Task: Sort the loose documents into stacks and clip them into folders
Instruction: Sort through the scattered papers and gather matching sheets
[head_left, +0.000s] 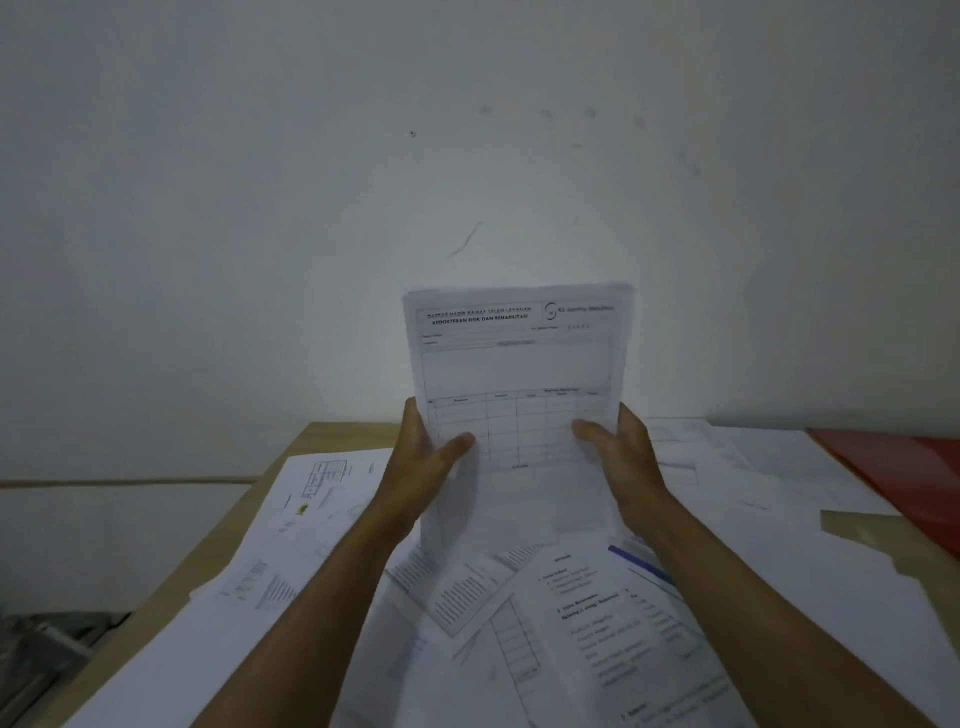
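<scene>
I hold a thin stack of printed forms (519, 374) upright above the table, its front sheet showing a header and a ruled grid. My left hand (423, 462) grips the stack's left edge, thumb across the front. My right hand (621, 457) grips the right edge the same way. Beneath them, loose documents (519, 613) lie scattered and overlapping over most of the wooden table (322, 441). A red folder (904, 467) lies at the far right, partly under white sheets.
A plain white wall rises directly behind the table. The table's left edge runs diagonally toward the lower left, with a dark floor area and clutter (47, 649) beyond it. A tan piece of card or envelope (857, 530) shows at the right among the papers.
</scene>
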